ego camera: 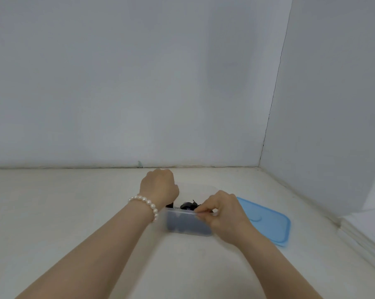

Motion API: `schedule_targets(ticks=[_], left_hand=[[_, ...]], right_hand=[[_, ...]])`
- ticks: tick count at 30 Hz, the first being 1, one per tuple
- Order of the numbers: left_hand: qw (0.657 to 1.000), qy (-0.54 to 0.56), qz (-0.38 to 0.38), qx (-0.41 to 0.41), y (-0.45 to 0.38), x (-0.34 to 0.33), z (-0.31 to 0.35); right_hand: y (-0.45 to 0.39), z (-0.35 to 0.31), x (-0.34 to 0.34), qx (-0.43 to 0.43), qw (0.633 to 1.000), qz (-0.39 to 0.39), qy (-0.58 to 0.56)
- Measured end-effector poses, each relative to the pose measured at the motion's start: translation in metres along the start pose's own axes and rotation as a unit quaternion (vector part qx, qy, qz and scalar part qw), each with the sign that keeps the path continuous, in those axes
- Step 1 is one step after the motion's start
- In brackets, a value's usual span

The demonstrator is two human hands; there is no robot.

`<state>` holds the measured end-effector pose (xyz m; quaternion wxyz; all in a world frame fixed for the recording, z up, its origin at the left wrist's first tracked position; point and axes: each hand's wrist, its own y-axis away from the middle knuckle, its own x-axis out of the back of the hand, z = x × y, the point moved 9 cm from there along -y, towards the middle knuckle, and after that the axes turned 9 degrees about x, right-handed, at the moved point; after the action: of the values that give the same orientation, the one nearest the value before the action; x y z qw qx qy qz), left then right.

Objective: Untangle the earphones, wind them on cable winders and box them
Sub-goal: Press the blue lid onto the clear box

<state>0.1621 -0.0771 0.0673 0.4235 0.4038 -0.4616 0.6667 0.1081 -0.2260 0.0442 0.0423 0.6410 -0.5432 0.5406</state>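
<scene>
While left hand steadies box; right hand pinches rim.

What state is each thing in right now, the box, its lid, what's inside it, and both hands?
Clear box: open, lid off, standing on the table.
Blue lid: lying flat on the table, right of the box.
Dark earphones: inside the box.
Left hand: reaching into the box; fingers hidden.
Right hand: fingers pinching the box's near rim.

The see-through box sits open with dark earphones inside, its blue lid flat just beside it.
</scene>
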Motion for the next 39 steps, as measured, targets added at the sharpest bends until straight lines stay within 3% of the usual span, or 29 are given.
schedule_targets(ticks=[3, 5, 8, 11, 14, 17, 21, 28, 32, 35, 39], left_hand=[[0.996, 0.080, -0.006, -0.032, 0.008, -0.001, -0.015], [0.981, 0.184, -0.027, -0.047, 0.016, -0.006, -0.026], [0.965, 0.254, -0.028, -0.055, 0.027, -0.017, -0.037], [0.952, 0.301, -0.042, -0.027, 0.031, -0.029, -0.042], [0.939, 0.338, -0.065, -0.005, 0.029, -0.036, -0.044], [0.934, 0.350, -0.070, 0.011, 0.027, -0.038, -0.048], [0.939, 0.335, -0.075, 0.018, 0.028, -0.039, -0.051], [0.951, 0.299, -0.074, 0.006, 0.033, -0.032, -0.050], [0.957, 0.281, -0.072, -0.003, 0.036, -0.028, -0.050], [0.958, 0.274, -0.081, -0.016, 0.037, -0.026, -0.048], [0.961, 0.265, -0.077, -0.039, 0.040, -0.022, -0.046]], right_hand=[[0.002, 0.016, 0.024, -0.030, 0.993, 0.104, -0.052], [0.004, 0.037, 0.040, -0.095, 0.987, 0.132, 0.015], [0.015, 0.075, 0.037, -0.215, 0.960, 0.004, 0.180], [0.028, 0.094, 0.014, -0.260, 0.959, -0.044, 0.102], [0.027, 0.097, 0.000, -0.240, 0.962, -0.069, 0.112], [0.024, 0.100, 0.004, -0.225, 0.963, -0.044, 0.139], [0.021, 0.104, 0.004, -0.212, 0.962, -0.021, 0.172], [0.007, 0.092, -0.008, -0.139, 0.940, -0.057, 0.307], [0.008, 0.089, 0.009, -0.119, 0.940, 0.036, 0.318], [0.016, 0.084, 0.048, -0.169, 0.951, 0.168, 0.198], [0.012, 0.033, 0.071, -0.072, 0.967, 0.244, 0.030]])
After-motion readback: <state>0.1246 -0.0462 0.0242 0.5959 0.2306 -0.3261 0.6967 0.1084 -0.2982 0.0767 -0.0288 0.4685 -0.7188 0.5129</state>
